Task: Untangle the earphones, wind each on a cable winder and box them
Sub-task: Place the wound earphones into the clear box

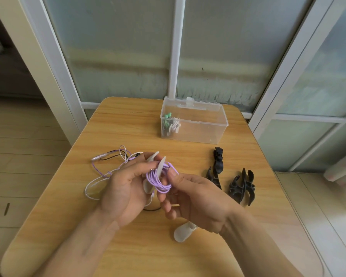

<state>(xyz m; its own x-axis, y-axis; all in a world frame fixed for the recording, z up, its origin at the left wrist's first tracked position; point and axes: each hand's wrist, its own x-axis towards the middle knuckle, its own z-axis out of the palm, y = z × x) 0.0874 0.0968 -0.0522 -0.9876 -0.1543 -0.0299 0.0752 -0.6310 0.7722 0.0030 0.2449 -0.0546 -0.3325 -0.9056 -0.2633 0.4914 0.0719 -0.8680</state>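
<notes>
- We are looking down at a small wooden tabletop (128, 246) set against frosted glass panels in white frames, with pale floor on either side.
- At the far edge stands a clear plastic box (196, 124), lid up; inside at its left end we can make out green earphones (166, 118) and a white wound set (175, 125), so part of the job looks done.
- Our left hand (122, 188) grips a pale cable winder (159, 168), fingers curled round it, holding it above the tabletop.
- The purple cable (158, 181) is looped several times round that winder; our right hand (196, 198) pinches the loops between thumb and forefinger at their upper end, the other fingers loosely curled.
- Loose cable (100, 176), white and purple with a dark strand among it, trails off to the left on the tabletop; we cannot tell which strand belongs to which set.
- Two black winders (242, 186) and another black piece (218, 160) lie to the right, and a further pale winder (183, 232) shows under our right wrist.
- We judge the cable light, thin and springy: the loops will slacken and slide off if the pinch lets go, so we should keep the thumb on the bundle, hold the stiff winder by its body, and never pull on the earbuds or plug.
</notes>
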